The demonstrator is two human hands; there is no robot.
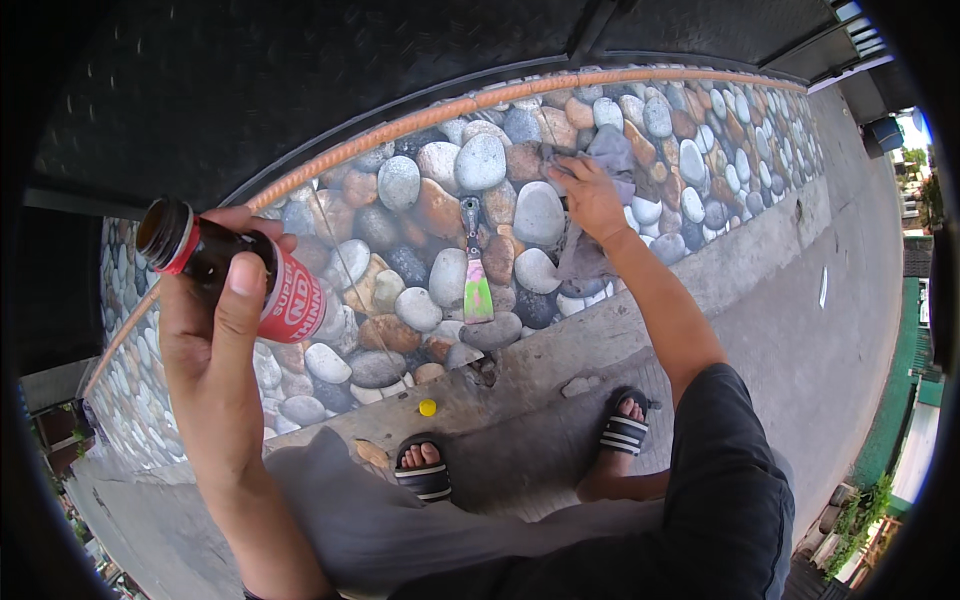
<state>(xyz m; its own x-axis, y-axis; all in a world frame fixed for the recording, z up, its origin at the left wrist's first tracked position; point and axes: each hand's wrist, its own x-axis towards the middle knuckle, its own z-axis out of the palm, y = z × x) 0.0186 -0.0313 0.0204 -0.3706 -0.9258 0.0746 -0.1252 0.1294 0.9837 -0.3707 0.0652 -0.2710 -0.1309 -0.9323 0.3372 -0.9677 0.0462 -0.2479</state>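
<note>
My left hand [222, 350] is wrapped around a bottle [288, 298] with a dark neck, a red and white label and a clear lower part. The bottle is tilted, its uncapped mouth toward the upper left. On the pebble-patterned surface [400, 185], my right hand [590, 200] presses a crumpled grey rag [612, 158] with its fingers closed on it. Part of the rag hangs below the wrist. To the left of that hand lies a putty knife [477, 290], its blade stained pink and green, its dark handle pointing away from me.
A small yellow cap [428, 408] sits on the concrete between my sandalled feet, near a dry leaf [371, 453]. An orange-brown edging [480, 103] runs along the pebble surface's far side, below a large black metal gate [350, 70]. A concrete curb [700, 255] borders its near side.
</note>
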